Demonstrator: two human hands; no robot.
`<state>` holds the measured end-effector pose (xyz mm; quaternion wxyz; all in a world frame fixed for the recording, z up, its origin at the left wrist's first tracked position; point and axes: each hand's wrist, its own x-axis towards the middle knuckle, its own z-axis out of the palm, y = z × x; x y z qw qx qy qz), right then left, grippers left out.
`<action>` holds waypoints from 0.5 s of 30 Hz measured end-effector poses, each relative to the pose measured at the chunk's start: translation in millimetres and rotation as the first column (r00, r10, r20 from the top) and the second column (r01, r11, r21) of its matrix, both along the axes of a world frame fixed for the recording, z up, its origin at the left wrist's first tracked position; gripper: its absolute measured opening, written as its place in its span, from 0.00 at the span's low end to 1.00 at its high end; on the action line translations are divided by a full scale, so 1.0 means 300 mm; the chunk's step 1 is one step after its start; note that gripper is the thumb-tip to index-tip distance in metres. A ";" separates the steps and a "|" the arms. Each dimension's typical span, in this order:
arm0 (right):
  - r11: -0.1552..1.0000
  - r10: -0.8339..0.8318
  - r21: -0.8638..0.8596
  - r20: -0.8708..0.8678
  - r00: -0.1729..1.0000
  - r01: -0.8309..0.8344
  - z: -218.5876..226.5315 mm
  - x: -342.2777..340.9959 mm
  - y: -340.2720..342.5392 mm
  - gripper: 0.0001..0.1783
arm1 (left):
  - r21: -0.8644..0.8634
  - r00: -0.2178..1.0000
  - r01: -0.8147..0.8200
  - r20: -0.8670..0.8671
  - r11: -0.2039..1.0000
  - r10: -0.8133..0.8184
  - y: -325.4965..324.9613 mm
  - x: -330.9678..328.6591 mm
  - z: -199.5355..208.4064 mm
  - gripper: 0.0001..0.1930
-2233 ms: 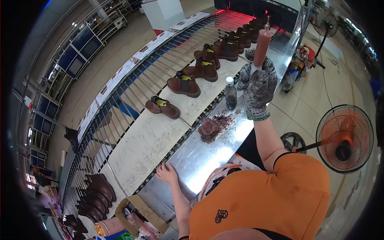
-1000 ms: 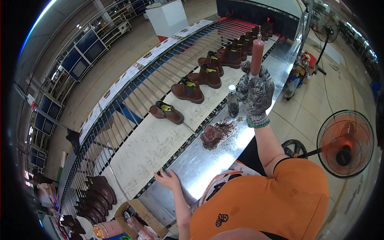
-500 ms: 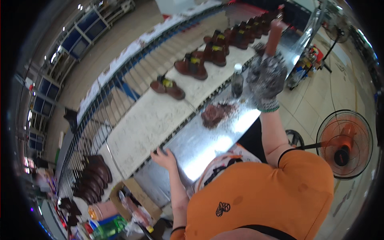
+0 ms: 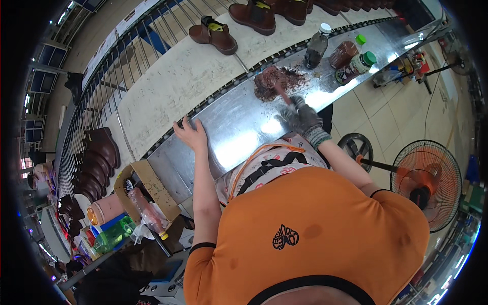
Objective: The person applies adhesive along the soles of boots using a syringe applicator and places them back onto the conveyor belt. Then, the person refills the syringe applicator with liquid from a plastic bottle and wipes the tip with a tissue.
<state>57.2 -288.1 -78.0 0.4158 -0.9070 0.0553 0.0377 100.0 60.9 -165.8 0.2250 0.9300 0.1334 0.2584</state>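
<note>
My right hand [image 4: 305, 119], in a grey knit glove, is closed around a slender reddish-brown stick [image 4: 282, 93]. The stick's far end meets a reddish-brown lump [image 4: 268, 79] amid dark crumbs on the metal ledge [image 4: 229, 119]; I cannot make out its tip. My bare left hand [image 4: 192, 136] rests with fingers spread on the ledge, beside the conveyor's edge. Right of the lump stand a dark bottle with a white cap [image 4: 317, 47], a brown-filled bottle with a green cap [image 4: 344, 55] and a labelled green-capped bottle [image 4: 356, 68].
On the pale curved conveyor [image 4: 168, 84] stands a brown ankle boot [image 4: 213, 35], with more boots beyond. Dark brown boots [image 4: 99, 157] line its left end. A cardboard box [image 4: 152, 185] holds a bottle and a brush. A caged fan [image 4: 427, 185] stands at right.
My right hand has come down and nearer from the far end of the ledge to the lump. My left hand stays on the ledge. The view has shifted, and more bottles show.
</note>
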 end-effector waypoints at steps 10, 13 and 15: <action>0.996 0.085 0.009 -0.077 0.993 -0.084 0.025 -0.018 -0.003 0.22 | -0.134 0.996 -0.091 -0.010 0.987 0.091 0.016 -0.421 0.041 0.15; 0.982 0.186 0.055 -0.149 0.971 -0.180 -0.149 -0.010 -0.034 0.18 | -0.101 0.992 -0.113 -0.064 0.988 0.107 0.034 -0.500 0.109 0.15; 0.977 0.213 0.049 -0.167 0.963 -0.208 -0.116 -0.015 -0.021 0.15 | -0.163 0.986 -0.165 -0.009 0.973 0.166 0.063 -0.536 0.172 0.15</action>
